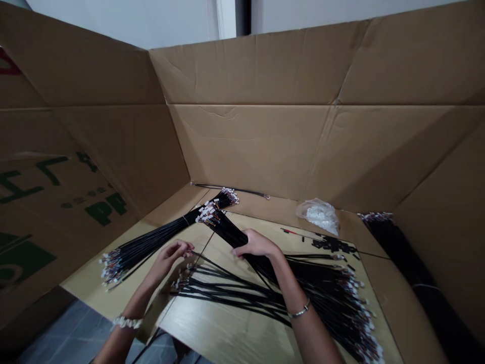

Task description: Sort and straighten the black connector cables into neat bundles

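My right hand (258, 243) is wrapped round a thick bundle of black cables (230, 227), whose white connectors (208, 212) point up and to the left. Between the pinched fingers of my left hand (174, 255) is the end of a single black cable (212, 264); its tip is partly hidden by the fingers. Below both hands, several loose black cables (235, 299) lie across the table, their ends fanned out at the left. Under my right forearm spreads a larger pile of cables (322, 283) with white connectors at the right.
A tied cable bundle (151, 242) lies at the left. Behind stand a clear bag of small white parts (320, 215) and scattered short black pieces (333, 244). Another dark bundle (405, 268) rests at the right. Cardboard walls (257, 146) enclose the table (204, 328).
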The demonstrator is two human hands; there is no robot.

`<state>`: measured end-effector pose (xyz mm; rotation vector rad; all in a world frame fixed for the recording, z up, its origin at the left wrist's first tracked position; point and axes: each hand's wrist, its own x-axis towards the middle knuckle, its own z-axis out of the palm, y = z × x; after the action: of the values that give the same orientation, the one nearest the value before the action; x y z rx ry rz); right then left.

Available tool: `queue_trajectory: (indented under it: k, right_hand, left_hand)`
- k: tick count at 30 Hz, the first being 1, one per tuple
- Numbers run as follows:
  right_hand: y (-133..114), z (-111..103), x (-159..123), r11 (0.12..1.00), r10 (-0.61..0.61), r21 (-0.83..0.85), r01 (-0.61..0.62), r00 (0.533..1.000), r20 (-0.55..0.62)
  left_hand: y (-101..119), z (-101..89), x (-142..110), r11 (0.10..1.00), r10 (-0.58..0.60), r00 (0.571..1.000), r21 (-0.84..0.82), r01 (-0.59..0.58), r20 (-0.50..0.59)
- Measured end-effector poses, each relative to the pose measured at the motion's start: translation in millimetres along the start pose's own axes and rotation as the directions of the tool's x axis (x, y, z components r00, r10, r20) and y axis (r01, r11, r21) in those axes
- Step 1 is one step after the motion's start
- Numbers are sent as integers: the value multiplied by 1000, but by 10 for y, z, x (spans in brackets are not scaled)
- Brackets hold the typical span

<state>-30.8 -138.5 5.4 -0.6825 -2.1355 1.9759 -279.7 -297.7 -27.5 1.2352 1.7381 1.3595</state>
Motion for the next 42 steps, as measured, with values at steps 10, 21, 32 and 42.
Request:
queue_trajectory:
  k: [10,21,32,42]
  right_hand:
    - [0,5,-10,1000,-15,8,15,1000,19]
    - [29,-12,12,998,-62,-10,63,997,46]
    - [2,-4,15,999,-44,-15,44,999,2]
    - [8,2,-13,999,-22,45,19,997,70]
  left_hand:
    - [635,427,357,928,33,976,-356,-109,-213]
    - [658,607,323,925,131,902,-277,-261,-411]
    - [683,720,263,907,91,894,-334,-256,-439]
    - [133,119,117,982,87,991,175,-68,-105]
